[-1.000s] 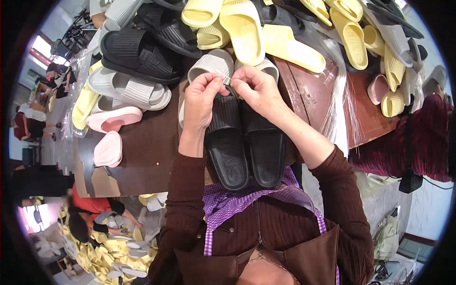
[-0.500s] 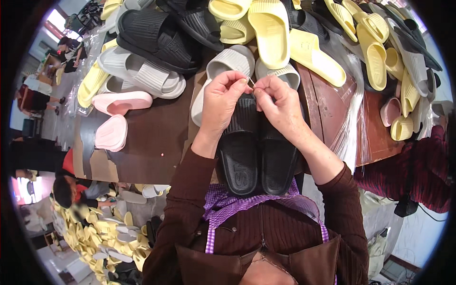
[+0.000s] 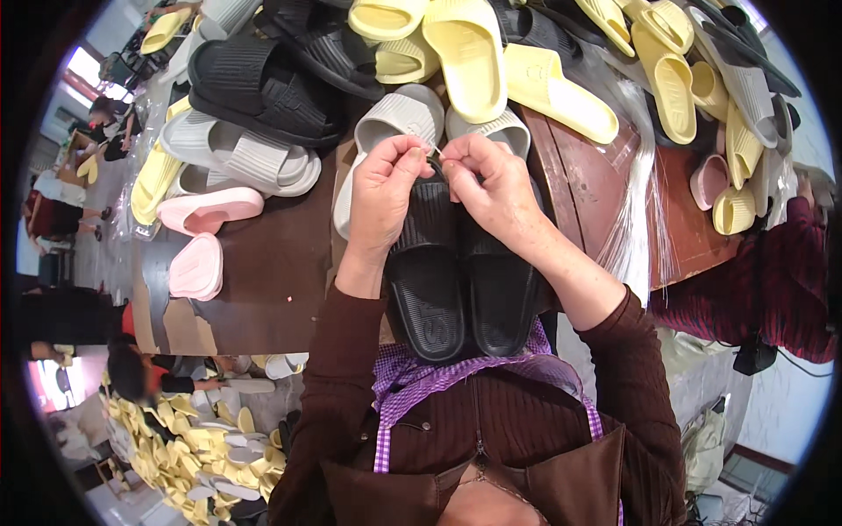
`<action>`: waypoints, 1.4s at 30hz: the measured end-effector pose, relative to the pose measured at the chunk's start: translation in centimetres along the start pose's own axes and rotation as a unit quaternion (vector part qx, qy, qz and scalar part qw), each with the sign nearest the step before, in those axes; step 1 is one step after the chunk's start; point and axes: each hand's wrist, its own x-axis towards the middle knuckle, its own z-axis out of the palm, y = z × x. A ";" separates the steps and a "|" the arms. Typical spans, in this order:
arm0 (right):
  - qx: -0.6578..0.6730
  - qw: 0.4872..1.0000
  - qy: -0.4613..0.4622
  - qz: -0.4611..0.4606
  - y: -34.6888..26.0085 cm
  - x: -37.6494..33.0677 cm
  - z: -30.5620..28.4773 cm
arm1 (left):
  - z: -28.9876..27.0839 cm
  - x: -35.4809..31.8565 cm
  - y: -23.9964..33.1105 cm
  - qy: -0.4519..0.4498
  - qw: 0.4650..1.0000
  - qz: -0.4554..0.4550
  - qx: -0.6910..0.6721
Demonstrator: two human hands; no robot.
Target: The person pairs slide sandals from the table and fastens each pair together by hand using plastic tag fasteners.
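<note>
"Footwear at the left of the bench point(image 3: 263, 285): what kind?"

"Two pink slides point(image 3: 195, 267) near the edge, with grey slides point(image 3: 259, 158) beyond them."

"And the left hand point(image 3: 383, 197)?"

"Its fingers are pinched narrow, thumb to forefinger, on what looks like a thin pale strand point(image 3: 436, 155), over the toe end of the black slides point(image 3: 427, 302)."

"Where do those sit?"

"Side by side at the bench's near edge, heels toward the purple checked apron point(image 3: 399, 373)."

"Then the right hand point(image 3: 493, 188)?"

"Close beside the left, fingers likewise narrow on the strand. I'd judge the step in hand is working that strand at the toes; whether it's fixed to a slide, I can't tell."

"What does the next move call for?"

"A firm fingertip pinch, I'd say, the strand being so fine. Further right lie a bundle of white strands point(image 3: 645, 210) and yellow slides point(image 3: 674, 105)."
</note>
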 end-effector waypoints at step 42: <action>-0.025 1.000 -0.009 -0.010 0.1 1.2 -2.0 | 0.5 0.8 0.3 -0.047 0.991 0.004 0.123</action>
